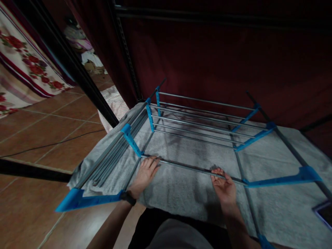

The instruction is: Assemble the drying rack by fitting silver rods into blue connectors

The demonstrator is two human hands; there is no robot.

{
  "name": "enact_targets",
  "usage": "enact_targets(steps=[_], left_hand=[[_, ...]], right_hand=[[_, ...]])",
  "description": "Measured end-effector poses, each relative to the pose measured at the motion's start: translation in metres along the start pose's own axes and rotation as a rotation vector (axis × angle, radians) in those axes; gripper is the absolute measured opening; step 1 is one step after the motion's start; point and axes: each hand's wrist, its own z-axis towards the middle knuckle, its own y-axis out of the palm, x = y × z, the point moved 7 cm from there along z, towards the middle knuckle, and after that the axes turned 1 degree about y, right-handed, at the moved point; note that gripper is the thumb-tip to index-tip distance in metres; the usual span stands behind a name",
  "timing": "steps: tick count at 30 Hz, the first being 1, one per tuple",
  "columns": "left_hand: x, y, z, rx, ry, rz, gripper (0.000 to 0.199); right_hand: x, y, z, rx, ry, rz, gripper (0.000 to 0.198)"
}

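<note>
A drying rack frame with grey tubes and blue plastic brackets (285, 180) stands on a grey blanket (181, 192). Across its near part runs a metal rod (186, 167), its ends at a blue bracket on either side. Near the rod's left end, my left hand (147, 171) is closed over it, palm down, beside the left bracket (132, 140). My right hand (224, 185) is turned palm up, its fingers curled around the rod toward the right end. Several more rods (197, 116) span the brackets farther back.
A bundle of loose grey rods (118, 152) lies on the blanket at left. A dark-red curtain (207, 62) hangs behind the rack. Black metal posts (77, 69) stand at left, above a tiled floor (52, 128) with a cable. A phone-like device (324, 212) lies at right.
</note>
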Motion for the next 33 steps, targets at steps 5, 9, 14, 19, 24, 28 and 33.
enact_targets(steps=[5, 9, 14, 19, 24, 28, 33], left_hand=[[0.013, -0.012, -0.099, 0.064, -0.027, -0.031, 0.031], [-0.002, -0.024, -0.182, 0.137, -0.2, -0.137, 0.024], [-0.05, -0.058, -0.231, 0.279, -0.556, -0.067, 0.014], [-0.096, -0.086, -0.206, 0.335, -0.52, 0.106, 0.024], [-0.136, -0.069, -0.171, 0.085, -0.423, 0.264, 0.045], [-0.15, -0.057, -0.161, -0.065, -0.439, 0.387, 0.052], [-0.156, -0.053, -0.147, -0.215, -0.521, 0.467, 0.048]], right_hand=[[0.003, -0.001, 0.0, 0.006, 0.013, -0.011, 0.027], [0.003, 0.0, 0.0, 0.03, 0.003, -0.019, 0.025], [0.005, 0.0, 0.002, 0.051, 0.008, -0.015, 0.024], [0.006, -0.002, 0.004, 0.032, 0.011, -0.011, 0.025], [0.01, 0.002, 0.001, 0.029, 0.044, 0.048, 0.024], [0.012, 0.006, -0.002, 0.028, 0.045, 0.094, 0.022], [0.014, 0.007, -0.001, -0.014, 0.029, 0.099, 0.022]])
